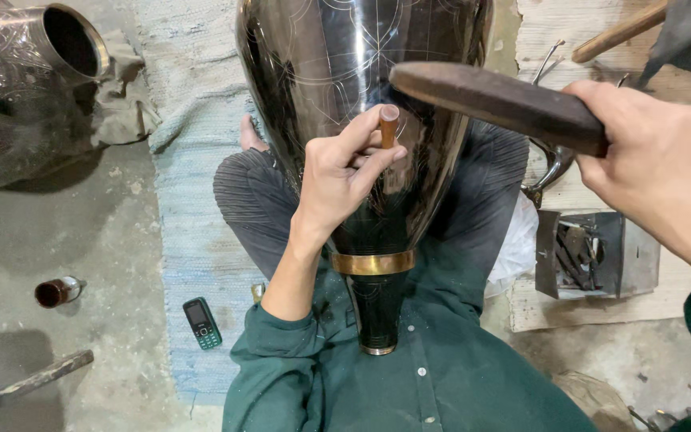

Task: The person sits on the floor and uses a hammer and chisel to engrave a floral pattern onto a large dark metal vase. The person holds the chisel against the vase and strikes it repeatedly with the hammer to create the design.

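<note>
Vase (345,88) lies dark and glossy across your lap; your left hand (337,172) pinches a small punch (389,124) against it, your right hand (665,160) grips a wooden mallet (497,100) raised just above.

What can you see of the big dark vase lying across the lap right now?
The vase is a large, glossy, dark metal-looking vessel, wide at the far end and tapering toward the person. Fine pale engraved lines cross its polished body. A brass-coloured band rings the narrow neck, below which a black foot ends in a silvery rim. It lies between the person's knees. The left hand rests on it, holding a small chisel tip-down against the surface; the right hand holds a wooden mallet above it.
</note>
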